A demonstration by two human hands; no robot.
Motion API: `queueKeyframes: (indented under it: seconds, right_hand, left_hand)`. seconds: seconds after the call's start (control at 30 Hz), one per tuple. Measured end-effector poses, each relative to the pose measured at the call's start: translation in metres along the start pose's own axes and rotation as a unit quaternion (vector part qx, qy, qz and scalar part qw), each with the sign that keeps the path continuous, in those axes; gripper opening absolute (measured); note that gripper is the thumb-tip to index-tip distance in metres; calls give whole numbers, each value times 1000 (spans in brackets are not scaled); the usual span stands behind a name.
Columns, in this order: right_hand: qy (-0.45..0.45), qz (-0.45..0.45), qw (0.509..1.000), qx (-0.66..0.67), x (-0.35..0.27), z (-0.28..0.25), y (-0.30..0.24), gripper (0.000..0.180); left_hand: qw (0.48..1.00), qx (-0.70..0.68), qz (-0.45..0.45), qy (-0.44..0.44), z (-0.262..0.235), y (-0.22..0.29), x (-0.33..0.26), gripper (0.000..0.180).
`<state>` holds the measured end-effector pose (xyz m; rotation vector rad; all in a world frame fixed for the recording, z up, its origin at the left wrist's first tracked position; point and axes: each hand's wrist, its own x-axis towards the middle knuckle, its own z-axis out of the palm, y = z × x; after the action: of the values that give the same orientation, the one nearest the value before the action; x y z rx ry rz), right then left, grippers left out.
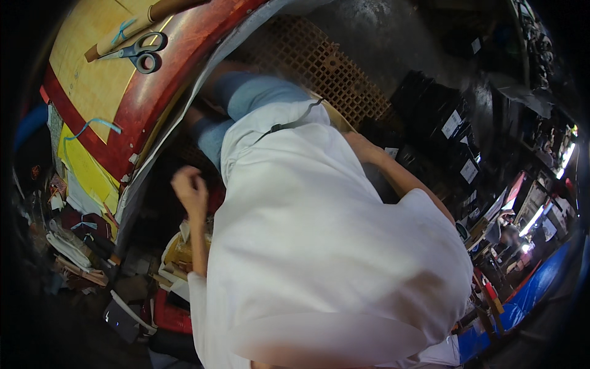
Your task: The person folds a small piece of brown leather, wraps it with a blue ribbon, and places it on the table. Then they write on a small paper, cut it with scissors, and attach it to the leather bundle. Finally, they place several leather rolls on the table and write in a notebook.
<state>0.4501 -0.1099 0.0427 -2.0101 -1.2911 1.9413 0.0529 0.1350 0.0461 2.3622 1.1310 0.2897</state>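
Ideally, we give our loosely curled, empty left hand (191, 191) room beside the table (203, 34); our right hand (364, 149) is near the pale curved edge (336, 117) beside our white shirt (332, 227), grip too hidden to tell.

The head camera (a wide fisheye) looks down, close over the white shirt (332, 240).

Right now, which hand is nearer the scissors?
Left. The left hand is off the table, on the same side as the scissors; the right hand is farther, across the body.
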Motion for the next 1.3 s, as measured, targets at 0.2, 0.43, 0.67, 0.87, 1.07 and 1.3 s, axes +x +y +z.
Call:
queueKeyframes:
  seconds: [0.2, 0.43, 0.67, 0.87, 1.07, 1.3]
  right_hand:
    - [-57, 25, 996, -57, -3, -8, -12, 43]
    - [-84, -38, 996, 0, -5, -18, -7, 34]
    - [-107, -107, 988, 29, -14, -31, -6, 38]
    - [-133, -82, 986, 52, -17, -33, -7, 39]
    - [-136, -76, 988, 18, -14, -36, -8, 38]
    - [-151, -61, 984, -78, -1, -47, -7, 37]
  left_hand:
    - [750, -90, -308, -579, 11, 12, -93, 35]
    - [746, -117, -318, -573, 15, 1, -118, 38]
    - [744, -127, -322, -572, 17, 0, -119, 42]
    - [736, -134, -323, -580, 20, 2, -121, 44]
    - [733, -156, -329, -575, 26, 6, -127, 47]
    - [737, -222, -350, -533, 42, 20, -151, 50]
